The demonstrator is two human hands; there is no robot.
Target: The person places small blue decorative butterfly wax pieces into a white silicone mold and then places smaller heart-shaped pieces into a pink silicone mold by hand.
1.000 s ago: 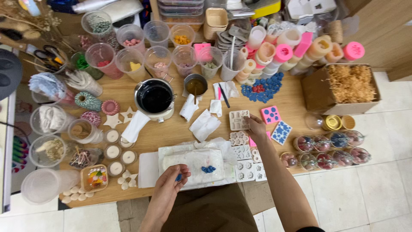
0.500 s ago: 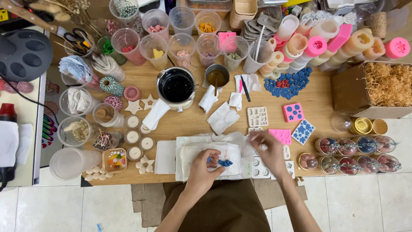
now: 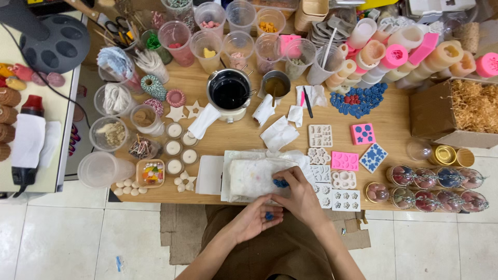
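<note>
The right hand (image 3: 301, 194) covers most of the small dark-blue wax pieces (image 3: 280, 183) under its fingertips, so their shape can't be read. Just below, a tiny blue piece (image 3: 268, 215) sits in the cupped left hand (image 3: 257, 218), too small to make out. Both forearms run off the bottom edge. Far up and right of the hands, the brown cardboard box of straw (image 3: 469, 111) is cut by the right edge.

Bare forearms without sleeves, brown apron over the lap, no gloves
</note>
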